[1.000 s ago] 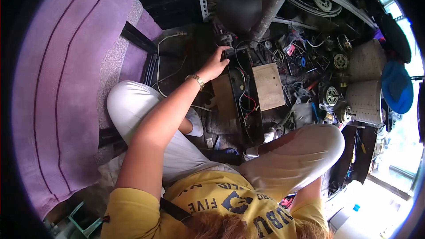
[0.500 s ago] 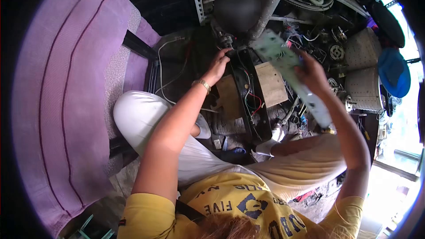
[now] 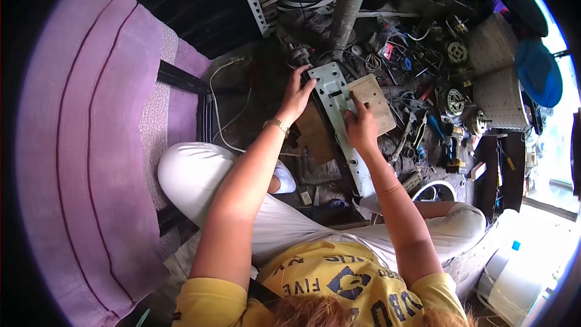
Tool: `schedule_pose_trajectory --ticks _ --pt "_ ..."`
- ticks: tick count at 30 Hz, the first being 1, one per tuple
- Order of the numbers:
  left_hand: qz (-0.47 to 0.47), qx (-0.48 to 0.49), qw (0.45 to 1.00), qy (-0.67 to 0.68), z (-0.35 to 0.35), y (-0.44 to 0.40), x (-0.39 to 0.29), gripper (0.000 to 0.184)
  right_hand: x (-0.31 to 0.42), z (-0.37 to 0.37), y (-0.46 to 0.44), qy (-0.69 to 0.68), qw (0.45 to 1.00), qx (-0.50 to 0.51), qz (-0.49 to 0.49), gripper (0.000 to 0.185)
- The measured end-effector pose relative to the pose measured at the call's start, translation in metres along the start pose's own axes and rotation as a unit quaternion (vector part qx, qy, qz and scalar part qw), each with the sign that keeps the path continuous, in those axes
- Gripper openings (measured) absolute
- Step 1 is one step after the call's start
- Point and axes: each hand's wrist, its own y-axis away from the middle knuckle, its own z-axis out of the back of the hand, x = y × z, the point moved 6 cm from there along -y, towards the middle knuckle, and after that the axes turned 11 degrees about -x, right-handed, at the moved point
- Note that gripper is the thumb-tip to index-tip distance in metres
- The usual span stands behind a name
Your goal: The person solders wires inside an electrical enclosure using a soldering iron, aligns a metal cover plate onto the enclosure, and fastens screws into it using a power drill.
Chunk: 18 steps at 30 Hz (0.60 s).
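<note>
A long pale metal panel point(image 3: 336, 104) with holes and slots lies over a long dark metal housing point(image 3: 345, 171) in front of my legs. The housing's inside and its wires are hidden beneath it. My left hand point(image 3: 295, 98) holds the far left corner, thumb on the panel's top and fingers at the side edge. Closed over the panel's right edge near its middle is my right hand point(image 3: 363, 128). A light wooden board point(image 3: 376, 102) sits under the right side, and a brown board point(image 3: 316, 136) shows on the left.
Tools and parts crowd the floor at right, including a cordless drill point(image 3: 456, 150), pliers point(image 3: 419, 133) and round metal rotors point(image 3: 453, 102). A metal pole point(image 3: 351, 6) stands behind the housing. A white cable point(image 3: 221, 124) runs at left, beside a purple-covered seat point(image 3: 78, 145).
My right hand has brought the panel leftward and down onto the housing, covering the wires. My left hand has stayed at the far end, its thumb now on the panel.
</note>
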Motion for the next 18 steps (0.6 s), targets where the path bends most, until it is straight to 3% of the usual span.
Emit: schedule_pose_trajectory --ticks 2,3,6,7,13,16,18 --pt "-0.002 -0.003 1.0 -0.019 0.0 0.003 -0.01 0.051 0.009 0.0 0.003 0.034 0.998 0.028 -0.052 0.053" --pt "-0.005 -0.006 1.0 -0.024 0.0 0.003 -0.01 0.05 0.016 0.0 0.004 0.031 0.999 -0.008 0.004 0.052" --pt "-0.025 -0.018 0.998 -0.057 -0.001 0.004 -0.012 0.05 0.018 -0.006 0.01 0.074 0.997 -0.015 -0.004 0.051" --pt "-0.034 -0.021 0.997 -0.073 0.0 0.005 -0.015 0.05 0.028 -0.001 0.012 0.169 0.983 -0.042 0.066 0.05" --pt "-0.072 -0.047 0.989 -0.12 -0.002 0.007 -0.025 0.05 0.029 0.013 0.012 0.123 0.978 -0.085 0.145 0.049" --pt "-0.068 -0.046 0.985 -0.155 -0.004 0.006 -0.028 0.051 -0.018 0.029 0.011 -0.06 0.993 -0.059 0.085 0.047" --pt "-0.065 -0.043 0.983 -0.164 -0.006 0.009 -0.031 0.053 -0.061 0.036 0.027 -0.139 0.987 0.031 -0.069 0.043"
